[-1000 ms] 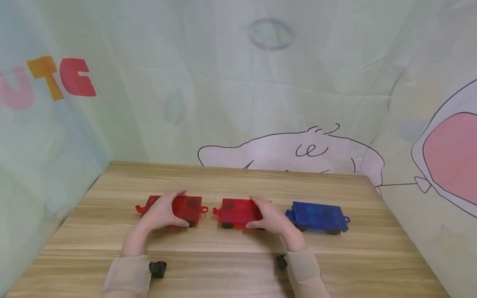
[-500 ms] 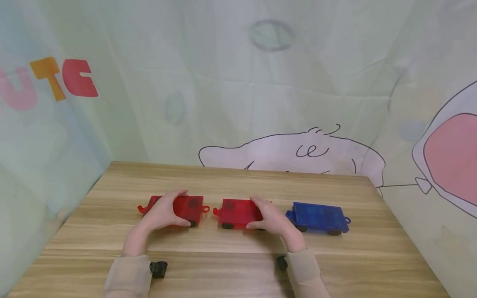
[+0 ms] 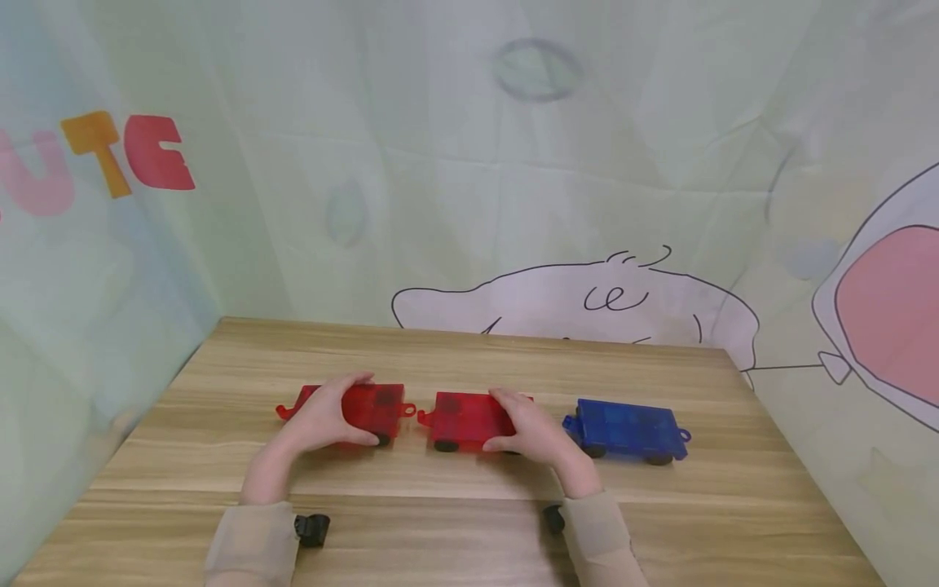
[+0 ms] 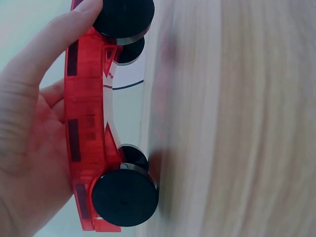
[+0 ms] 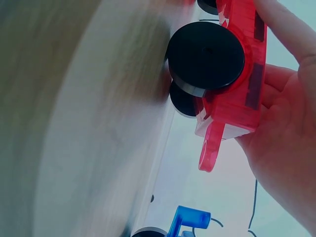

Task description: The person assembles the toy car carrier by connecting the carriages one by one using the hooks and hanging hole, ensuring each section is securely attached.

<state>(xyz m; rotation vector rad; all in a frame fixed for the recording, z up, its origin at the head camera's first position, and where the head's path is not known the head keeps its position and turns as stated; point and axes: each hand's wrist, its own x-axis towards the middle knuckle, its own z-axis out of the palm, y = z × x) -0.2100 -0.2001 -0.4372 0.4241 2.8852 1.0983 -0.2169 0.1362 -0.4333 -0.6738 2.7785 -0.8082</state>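
A left red wagon, a right red wagon and, farthest right, a blue wagon line the wood-grain table, three in all, boxy, see-through plastic. The left hand, thumb spread wide from fingers, grips the left red wagon across its near and far sides; the right hand holds the right red wagon likewise. Four round black wheels show on the left one.

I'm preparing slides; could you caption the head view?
Left hand grips one red wagon, right hand a second red wagon; a blue wagon stands further right.

Play corner: cartoon-printed cloth, toy wagons
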